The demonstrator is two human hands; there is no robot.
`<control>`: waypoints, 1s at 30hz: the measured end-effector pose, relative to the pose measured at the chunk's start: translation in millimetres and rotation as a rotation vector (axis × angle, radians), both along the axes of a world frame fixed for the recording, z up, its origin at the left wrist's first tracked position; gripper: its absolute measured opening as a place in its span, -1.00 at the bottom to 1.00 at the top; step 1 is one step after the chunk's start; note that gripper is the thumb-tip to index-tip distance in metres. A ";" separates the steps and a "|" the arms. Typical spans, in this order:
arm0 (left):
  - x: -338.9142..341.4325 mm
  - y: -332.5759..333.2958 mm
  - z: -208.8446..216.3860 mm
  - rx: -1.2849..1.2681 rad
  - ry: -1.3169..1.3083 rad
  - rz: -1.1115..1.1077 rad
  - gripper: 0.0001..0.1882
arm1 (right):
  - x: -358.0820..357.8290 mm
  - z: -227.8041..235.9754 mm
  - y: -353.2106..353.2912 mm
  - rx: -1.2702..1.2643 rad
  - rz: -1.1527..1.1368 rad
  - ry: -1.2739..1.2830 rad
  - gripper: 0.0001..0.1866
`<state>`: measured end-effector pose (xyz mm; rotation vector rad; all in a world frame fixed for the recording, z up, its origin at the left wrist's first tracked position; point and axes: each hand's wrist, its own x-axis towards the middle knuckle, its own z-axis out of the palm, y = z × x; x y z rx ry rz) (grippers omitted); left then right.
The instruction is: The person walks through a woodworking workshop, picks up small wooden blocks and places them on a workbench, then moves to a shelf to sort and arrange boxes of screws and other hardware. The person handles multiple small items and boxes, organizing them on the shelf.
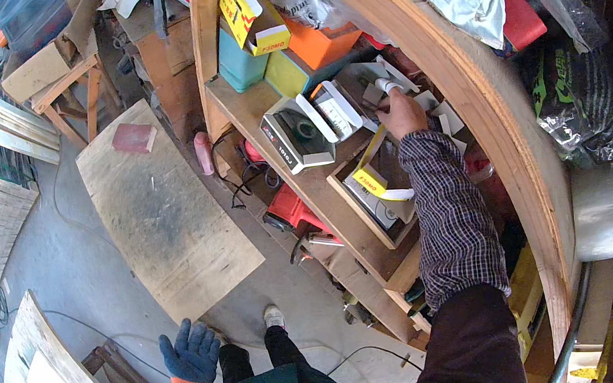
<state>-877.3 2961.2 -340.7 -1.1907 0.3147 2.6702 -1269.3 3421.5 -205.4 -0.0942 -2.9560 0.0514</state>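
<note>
My right hand (402, 114), bare, reaches into a wooden shelf on the right. Its fingers are bent together over an open box with grey contents (366, 95). Something small and white (384, 85) shows at the fingertips; whether it is held or wrapped on a finger I cannot tell. Left of the hand are an open black-and-white box (290, 148) with a dark round item in it and a narrow white box (336, 110). A box with yellow flaps (379, 184) lies nearer, below the wrist. My left hand (190, 360), in a blue-grey glove with an orange cuff, hangs low, fingers spread, holding nothing.
The shelf's curved wooden side (477, 76) rises right of my arm. Orange (323, 43) and teal (242, 61) boxes stand farther back. A red power tool (291, 208) sits below the shelf board. A worn plywood sheet (170, 213) lies left; cables cross the floor.
</note>
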 end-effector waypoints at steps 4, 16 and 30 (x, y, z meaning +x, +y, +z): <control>3.4 -3.3 -4.7 0.086 0.143 0.006 -0.35 | -7.8 -23.9 29.4 -0.206 0.073 0.148 -0.71; 5.8 3.2 -1.3 0.102 0.196 -0.011 -0.36 | 61.0 58.6 -51.9 -1.783 0.261 0.205 -0.78; 17.4 -19.4 20.3 0.042 0.290 -0.082 -0.47 | 32.9 55.2 -28.2 -0.298 0.169 0.290 -0.72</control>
